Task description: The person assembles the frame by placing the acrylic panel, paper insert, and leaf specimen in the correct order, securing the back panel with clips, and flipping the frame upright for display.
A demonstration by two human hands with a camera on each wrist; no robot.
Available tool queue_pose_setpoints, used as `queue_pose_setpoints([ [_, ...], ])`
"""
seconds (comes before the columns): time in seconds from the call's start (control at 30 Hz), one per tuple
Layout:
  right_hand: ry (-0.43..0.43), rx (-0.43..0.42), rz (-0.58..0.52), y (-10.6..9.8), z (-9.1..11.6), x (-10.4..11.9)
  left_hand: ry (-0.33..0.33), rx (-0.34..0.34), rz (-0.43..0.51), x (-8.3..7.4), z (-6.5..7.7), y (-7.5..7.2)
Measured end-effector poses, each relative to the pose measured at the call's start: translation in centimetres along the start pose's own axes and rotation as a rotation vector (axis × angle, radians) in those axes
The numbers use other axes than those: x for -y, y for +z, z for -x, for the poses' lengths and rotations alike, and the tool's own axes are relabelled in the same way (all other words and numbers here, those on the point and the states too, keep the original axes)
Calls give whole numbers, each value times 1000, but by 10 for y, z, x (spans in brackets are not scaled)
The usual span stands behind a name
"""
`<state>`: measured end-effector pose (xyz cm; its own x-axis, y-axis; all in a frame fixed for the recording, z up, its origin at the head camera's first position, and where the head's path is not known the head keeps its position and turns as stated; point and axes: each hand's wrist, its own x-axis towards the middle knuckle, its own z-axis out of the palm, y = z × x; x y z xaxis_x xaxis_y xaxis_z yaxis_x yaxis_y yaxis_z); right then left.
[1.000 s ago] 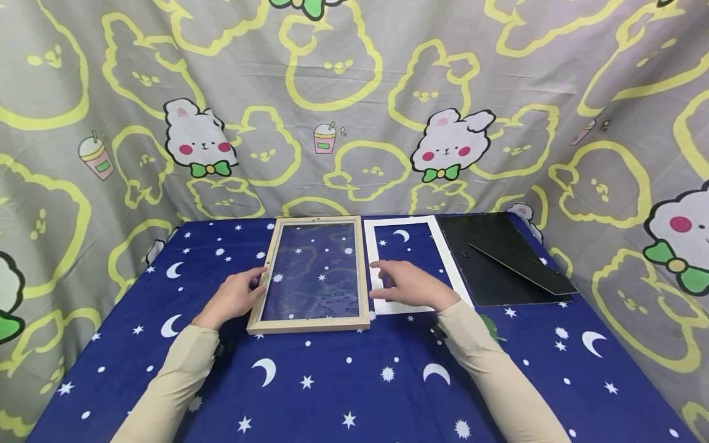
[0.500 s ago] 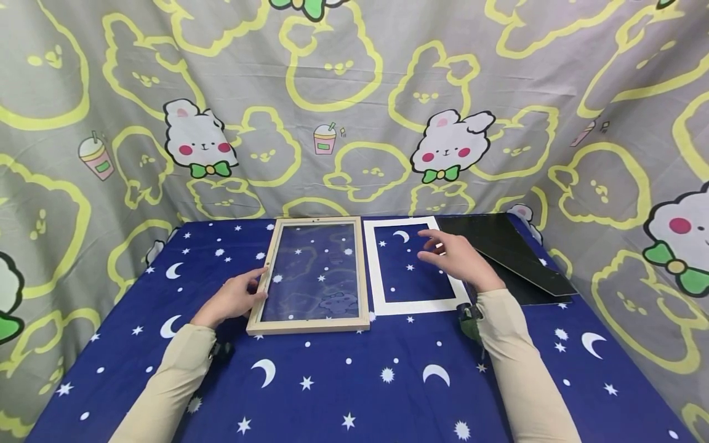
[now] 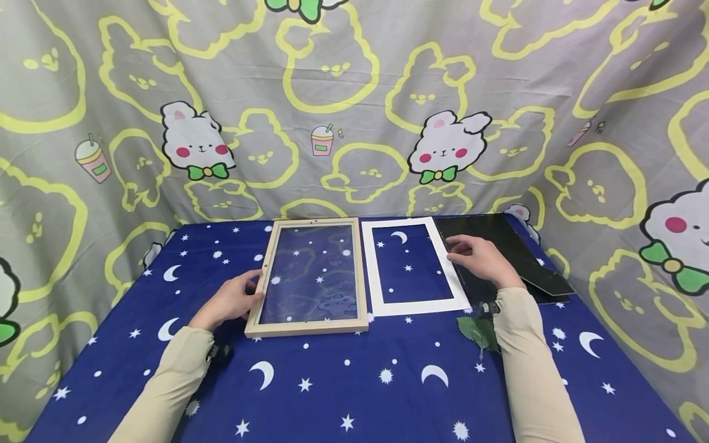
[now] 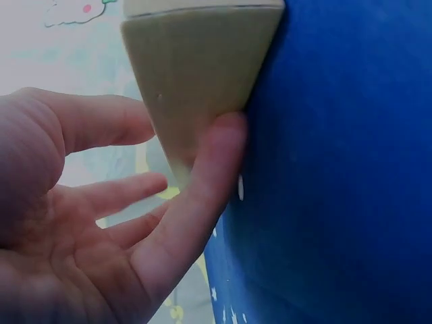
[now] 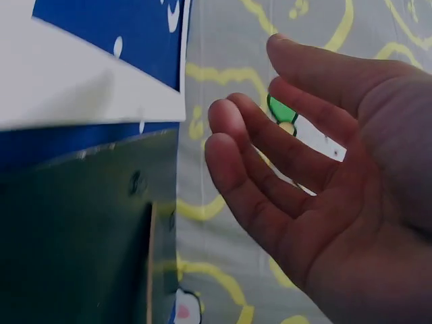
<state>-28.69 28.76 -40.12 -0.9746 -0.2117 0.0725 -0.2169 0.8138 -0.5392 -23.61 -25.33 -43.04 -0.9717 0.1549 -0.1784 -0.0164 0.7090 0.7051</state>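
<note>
A light wooden picture frame (image 3: 362, 295) with a clear pane lies on the blue star-patterned cloth. At its left rail is my left hand (image 3: 229, 300); in the left wrist view, a fingertip touches the side of the wooden rail (image 4: 199, 67), while other fingers stay loosely spread. To the frame's right lies a white rectangular mat (image 3: 415, 306) with an open middle. My right hand (image 3: 483, 258) hovers by the mat's right border, fingers loosely bent. In the right wrist view, nothing sits between those fingers (image 5: 226, 165), and mat and black board lie beyond.
A black backing board (image 3: 471, 227) with a raised stand flap (image 3: 545, 280) lies at the right, partly behind the right hand. Near the right wrist a green leaf-like piece (image 3: 477, 332) shows. A grey cartoon-print curtain (image 3: 343, 86) hangs behind the table.
My right hand has moved right, from beside the picture frame across the mat to its right border. My left hand stays at the frame's left rail.
</note>
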Motion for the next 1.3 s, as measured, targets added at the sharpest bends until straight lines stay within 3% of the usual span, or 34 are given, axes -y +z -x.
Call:
queue_pose_setpoints([
  [0.33,56,97,-15,3,2,-24,-34,23,34,2,0,-1],
  [0.53,79,176,-37,8,2,-30,-17,21,25,0,1,0],
  [1.03,71,181,-1,9,0,-26,-41,-14,42,-3,1,1],
  [1.3,70,193,17,8,1,-21,-22,-29,34,-3,-2,5],
])
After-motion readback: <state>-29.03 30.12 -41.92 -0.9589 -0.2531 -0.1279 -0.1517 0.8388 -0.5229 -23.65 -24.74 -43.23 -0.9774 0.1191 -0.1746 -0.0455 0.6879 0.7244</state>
